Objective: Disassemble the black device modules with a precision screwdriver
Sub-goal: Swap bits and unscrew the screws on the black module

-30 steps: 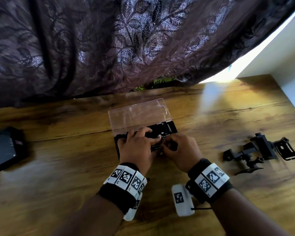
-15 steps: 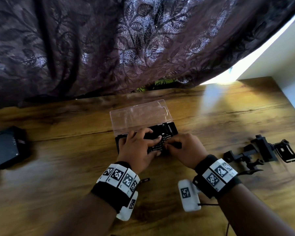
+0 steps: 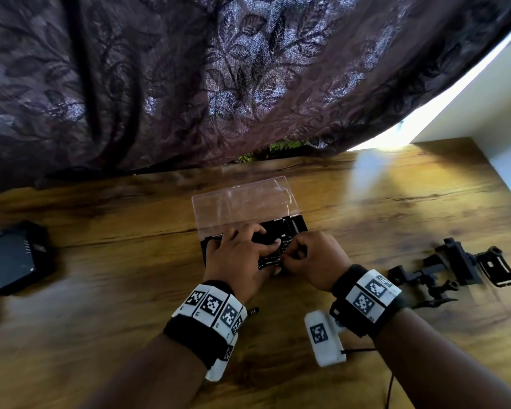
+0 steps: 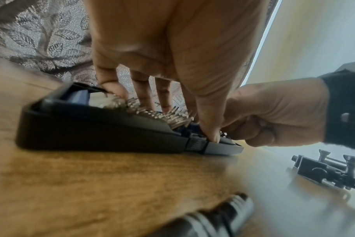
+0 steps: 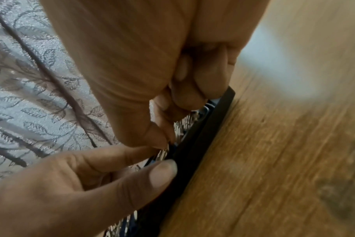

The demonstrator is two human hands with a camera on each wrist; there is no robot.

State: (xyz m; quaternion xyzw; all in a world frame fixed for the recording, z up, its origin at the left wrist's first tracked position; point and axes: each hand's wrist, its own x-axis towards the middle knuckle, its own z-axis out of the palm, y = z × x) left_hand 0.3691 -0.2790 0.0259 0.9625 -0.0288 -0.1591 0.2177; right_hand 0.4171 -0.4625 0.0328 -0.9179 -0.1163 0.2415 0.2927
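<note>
1. The left hand (image 3: pixel 239 256) is lying over the left half of the open bit case (image 3: pixel 208 252), fingers spread and nearly straight, tips resting among the upright metal bits (image 4: pixel 152 110); its thumb is pressing on the case's front edge by the latch. It is gripping nothing.
2. The right hand (image 3: pixel 314 259) is sitting just right of the left one, almost touching it, fingers curled tight. In the right wrist view its thumb and forefinger are pinching at the bits (image 5: pixel 164 152) beside the left forefinger; whether one is actually caught between them cannot be told.
3. The case's clear lid (image 3: pixel 242 202) is standing open beyond both hands, tilted back toward the curtain (image 3: pixel 189 84).
4. The black modules (image 3: pixel 455 270) are lying on the table (image 3: pixel 101 320) well to the right of the right hand, untouched; in the left wrist view (image 4: pixel 330 171) they are showing beyond the right wrist.
5. A black ridged cylinder (image 3: pixel 252 311), blurred, is lying on the table right beside the left wrist (image 4: pixel 219 214); it may be the driver handle, though that is unclear.
6. A flat black device (image 3: pixel 9 258) is sitting far to the left of the left hand.
7. Both wrists are wearing bands with printed markers.
</note>
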